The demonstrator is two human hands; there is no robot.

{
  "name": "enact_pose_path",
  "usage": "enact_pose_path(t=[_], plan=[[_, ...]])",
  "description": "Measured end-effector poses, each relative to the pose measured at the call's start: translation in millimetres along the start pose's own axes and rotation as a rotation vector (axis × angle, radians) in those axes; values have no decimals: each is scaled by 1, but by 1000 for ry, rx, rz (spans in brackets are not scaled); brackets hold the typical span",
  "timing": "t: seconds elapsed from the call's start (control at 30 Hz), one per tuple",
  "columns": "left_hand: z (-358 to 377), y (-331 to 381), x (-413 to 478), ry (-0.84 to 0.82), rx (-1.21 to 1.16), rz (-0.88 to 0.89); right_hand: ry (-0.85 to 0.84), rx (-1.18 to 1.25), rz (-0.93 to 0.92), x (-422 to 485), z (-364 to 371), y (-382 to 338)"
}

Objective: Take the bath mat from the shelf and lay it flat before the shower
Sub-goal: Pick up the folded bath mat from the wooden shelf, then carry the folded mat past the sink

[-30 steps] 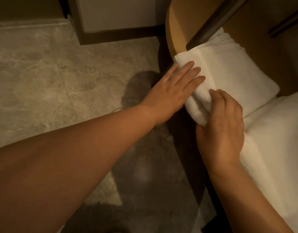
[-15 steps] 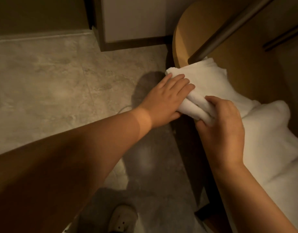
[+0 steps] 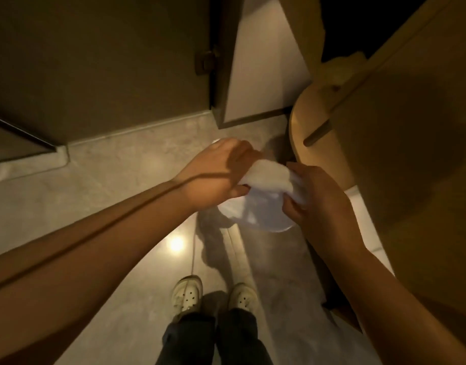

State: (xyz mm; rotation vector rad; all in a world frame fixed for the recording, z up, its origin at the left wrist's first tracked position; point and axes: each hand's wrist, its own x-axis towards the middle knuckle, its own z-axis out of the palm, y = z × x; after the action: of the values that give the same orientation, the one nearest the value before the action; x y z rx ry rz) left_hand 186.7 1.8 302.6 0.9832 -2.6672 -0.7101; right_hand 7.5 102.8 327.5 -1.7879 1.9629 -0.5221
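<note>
We hold bath mat (image 3: 266, 196) between both hands, off shelf, in air above grey floor (image 3: 121, 180). Left hand (image 3: 218, 175) grips mat's left upper edge, fingers curled closed into cloth. Right hand (image 3: 318, 196) clamps right edge, fingers wrapped around bunched fold. Mat white, crumpled at top, lower part hanging in rounded sag. Rounded wooden shelf (image 3: 305, 122) just beyond right hand, at right. Our pale shoes (image 3: 187, 296) on floor below mat. Dark door (image 3: 108, 61) at upper left.
</note>
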Motion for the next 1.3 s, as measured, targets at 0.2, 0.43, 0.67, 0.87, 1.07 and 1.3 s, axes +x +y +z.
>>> enact_pose_path(t=[0.2,0.43,0.67,0.87,1.07,1.3], plan=[[-166,71,-53,80,180,25,-62,8,-114,-19,-115,-114],[-312,153,-83,223,310,130,108,-27,-141,-49,-235,-212],[-396,225,-94,227,307,228,410,-81,-271,-106,-323,-269],[-410,282,-87,150,264,277,477,-35,-146,-169,-381,-268],[-399,364,-70,109,141,411,577,-50,-15,-247,-425,-234],[-341,497,-47,48,126,621,646,-21,151,-372,-473,-172]])
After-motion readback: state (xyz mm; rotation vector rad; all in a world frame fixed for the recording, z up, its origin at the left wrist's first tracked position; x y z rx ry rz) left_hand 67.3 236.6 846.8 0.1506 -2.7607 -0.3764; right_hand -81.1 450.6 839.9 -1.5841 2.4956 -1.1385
